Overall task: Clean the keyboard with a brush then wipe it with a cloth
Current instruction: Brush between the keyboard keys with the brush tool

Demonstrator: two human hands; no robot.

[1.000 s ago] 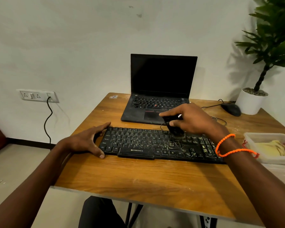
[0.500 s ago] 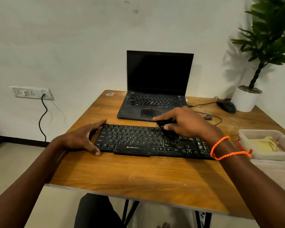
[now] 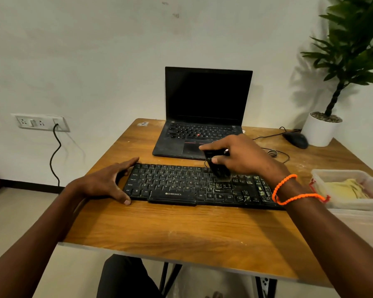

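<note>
The keyboard (image 3: 202, 186) lay across the wooden table (image 3: 181, 233) with its long axis running left to right in front of the person, just nearer than the open laptop (image 3: 202, 117). The left hand (image 3: 108, 181) rested at the keyboard's left end, fingers straight and spread, thumb along the near edge and fingertips at the far edge — bracing it rather than gripping. The right hand (image 3: 246, 158) was curled around a small black brush (image 3: 218, 167), bristles down on the keys a little right of centre, close to the far rows. The two hands were well apart, one at each side of the board.

The keys right of the brush showed pale dust, and those to the left looked cleaner, though the wide lens blurred fine detail. By that reading the brushing was part-way done, and the stroke would have to travel along the long axis toward the right end, which lay under the right wrist — the right hand being plainly the nearer one.

The yellow cloth (image 3: 345, 188) sat in a clear plastic tub (image 3: 323, 175) at the table's right edge, just beyond the keyboard's right end, untouched
</note>
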